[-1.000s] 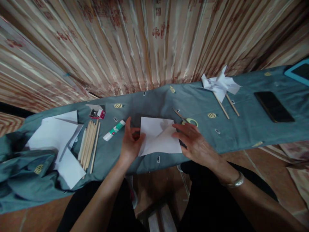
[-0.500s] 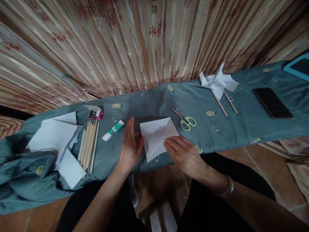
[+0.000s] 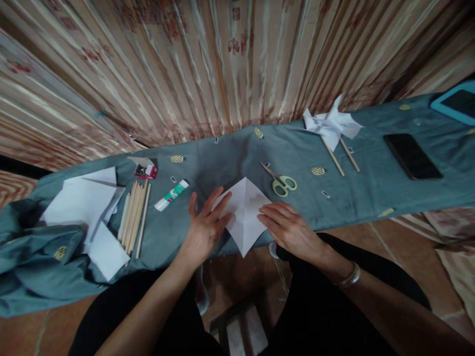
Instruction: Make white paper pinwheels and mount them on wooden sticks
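Observation:
A white square sheet of paper (image 3: 245,212) lies near the table's front edge, one corner pointing away from me and one toward me. A crease runs down its middle between those corners. My left hand (image 3: 206,227) rests over its left corner with the fingers spread. On the right corner, my right hand (image 3: 291,230) has its fingers together, gripping the paper's edge; its thumb is hidden. Scissors with pale green handles (image 3: 284,186) lie just beyond the right hand. A glue stick (image 3: 171,195) lies beyond the left hand.
Wooden sticks (image 3: 134,215), more white paper (image 3: 79,202) and an open small box (image 3: 145,169) of metal bits are at left. Paper pinwheels (image 3: 330,123) on sticks, a dark phone (image 3: 412,155) and a blue-framed device (image 3: 454,104) are at right. A curtain (image 3: 230,74) hangs behind the table.
The sheet has turned so that a corner now points away from me. My left hand has moved from beside the sheet onto its left corner, fingers spreading. My right hand stays at the right side.

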Available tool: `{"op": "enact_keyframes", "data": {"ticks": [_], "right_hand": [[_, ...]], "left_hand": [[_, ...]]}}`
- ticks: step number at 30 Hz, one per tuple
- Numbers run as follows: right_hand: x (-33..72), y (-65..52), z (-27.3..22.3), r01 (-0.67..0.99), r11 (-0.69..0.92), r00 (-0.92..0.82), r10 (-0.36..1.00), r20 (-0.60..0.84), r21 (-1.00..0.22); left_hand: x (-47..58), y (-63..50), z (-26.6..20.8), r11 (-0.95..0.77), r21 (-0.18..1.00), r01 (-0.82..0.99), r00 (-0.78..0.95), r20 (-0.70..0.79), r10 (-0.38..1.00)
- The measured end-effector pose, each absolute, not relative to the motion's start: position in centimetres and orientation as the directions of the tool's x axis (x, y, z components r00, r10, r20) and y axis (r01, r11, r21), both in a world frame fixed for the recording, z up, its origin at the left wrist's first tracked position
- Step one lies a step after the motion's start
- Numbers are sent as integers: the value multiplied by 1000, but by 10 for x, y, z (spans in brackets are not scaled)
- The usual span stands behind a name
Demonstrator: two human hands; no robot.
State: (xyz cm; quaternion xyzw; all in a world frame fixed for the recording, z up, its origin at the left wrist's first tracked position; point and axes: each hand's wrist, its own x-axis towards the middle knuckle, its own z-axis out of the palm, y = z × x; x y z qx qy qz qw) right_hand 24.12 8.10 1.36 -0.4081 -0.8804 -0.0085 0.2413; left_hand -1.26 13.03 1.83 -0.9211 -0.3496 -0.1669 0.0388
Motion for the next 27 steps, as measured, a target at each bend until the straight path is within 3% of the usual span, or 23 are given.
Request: {"op": "enact_keyframes", "data": {"ticks": [4, 8, 13, 19, 23, 25, 27], "right_hand": [[244, 75, 13, 699, 688, -581, 705, 406, -195], [248, 74, 10, 654, 654, -536, 755, 378, -380], [247, 81, 7, 622, 471, -372, 880, 294, -625], [241, 87, 2, 648, 215, -113, 976, 187, -731], [240, 94, 1, 680, 156, -20, 981, 194, -716], [239, 97, 1, 693, 150, -3, 979, 205, -705], [238, 100, 3, 706, 155, -9, 978, 211, -691]], "left_hand": [[-13, 119, 18, -790, 81, 608, 742, 296, 602], [-18, 112, 19, -792, 216, 571, 766, 207, 609], [-19, 120, 20, -655, 423, 626, 671, 136, 729], [-17, 131, 18, -539, 539, 647, 571, 126, 811], [-12, 131, 23, -546, 464, 697, 500, 230, 835], [-4, 126, 25, -640, 340, 689, 551, 327, 767], [5, 118, 24, -763, 233, 602, 690, 328, 645]]}}
